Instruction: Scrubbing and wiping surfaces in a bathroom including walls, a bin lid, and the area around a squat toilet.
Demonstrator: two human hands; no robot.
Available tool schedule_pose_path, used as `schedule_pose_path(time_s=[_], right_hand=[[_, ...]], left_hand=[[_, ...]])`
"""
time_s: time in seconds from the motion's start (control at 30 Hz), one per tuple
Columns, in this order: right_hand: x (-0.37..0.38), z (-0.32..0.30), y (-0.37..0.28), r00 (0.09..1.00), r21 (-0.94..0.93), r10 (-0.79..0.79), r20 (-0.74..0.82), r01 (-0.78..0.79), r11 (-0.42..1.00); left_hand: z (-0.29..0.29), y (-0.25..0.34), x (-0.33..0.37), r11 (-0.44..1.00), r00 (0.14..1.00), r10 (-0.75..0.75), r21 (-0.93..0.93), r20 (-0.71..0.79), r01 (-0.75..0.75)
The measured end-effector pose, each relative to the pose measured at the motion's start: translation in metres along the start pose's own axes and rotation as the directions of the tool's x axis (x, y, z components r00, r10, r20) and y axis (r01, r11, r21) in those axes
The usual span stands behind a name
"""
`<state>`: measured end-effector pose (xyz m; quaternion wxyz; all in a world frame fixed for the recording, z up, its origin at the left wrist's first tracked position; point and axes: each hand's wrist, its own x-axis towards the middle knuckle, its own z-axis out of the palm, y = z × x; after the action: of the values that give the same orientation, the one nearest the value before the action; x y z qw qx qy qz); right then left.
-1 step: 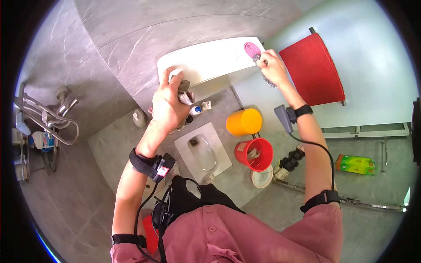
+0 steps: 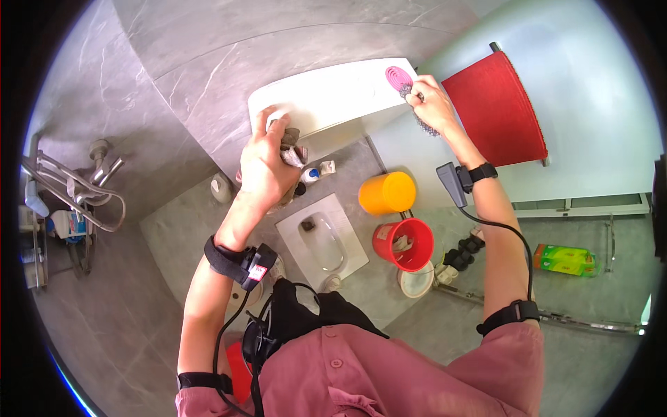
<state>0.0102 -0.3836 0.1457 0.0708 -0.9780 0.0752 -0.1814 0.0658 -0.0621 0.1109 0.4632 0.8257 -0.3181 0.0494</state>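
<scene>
My left hand (image 2: pixel 267 160) rests at the left end of a white ledge (image 2: pixel 333 90), with stretched fingers and the tips on its top. Beside and below the thumb are a grey-brown item (image 2: pixel 290 137) and a crumpled white-and-pink packet (image 2: pixel 294 156), partly hidden by the hand. My right hand (image 2: pixel 431 108) is closed at the ledge's right end around a silvery steel-wool scourer (image 2: pixel 425 126). Bits of it stick out on both sides of the fist. A pink ringed disc (image 2: pixel 398 78) lies on the ledge just left of that hand.
A squat toilet (image 2: pixel 323 240) is set in the floor below. Right of it stand a yellow bin (image 2: pixel 388 193) and a red bucket (image 2: pixel 403 244). A red towel (image 2: pixel 493 111) hangs on the right. Small bottles (image 2: pixel 310 175) stand under the ledge; a shower hose (image 2: pixel 83 187) hangs far left.
</scene>
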Motion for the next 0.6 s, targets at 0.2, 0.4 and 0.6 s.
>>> schedule_pose_path(time_s=[0.2,0.4,0.6], right_hand=[[0.008,-0.003,-0.013,0.975,0.164,0.215,0.062,-0.222,0.961],[-0.002,0.02,-0.087,0.954,0.281,-0.298,-0.012,0.289,0.915],[0.008,0.005,-0.045,0.99,0.115,-0.059,0.127,0.045,0.992]], left_hand=[[0.002,-0.005,0.0,1.0,0.998,-0.029,0.005,0.048,0.029],[-0.002,-0.005,-0.001,1.0,1.0,0.006,0.026,0.007,-0.006],[0.004,-0.009,-0.001,0.997,0.997,0.077,-0.019,-0.031,-0.077]])
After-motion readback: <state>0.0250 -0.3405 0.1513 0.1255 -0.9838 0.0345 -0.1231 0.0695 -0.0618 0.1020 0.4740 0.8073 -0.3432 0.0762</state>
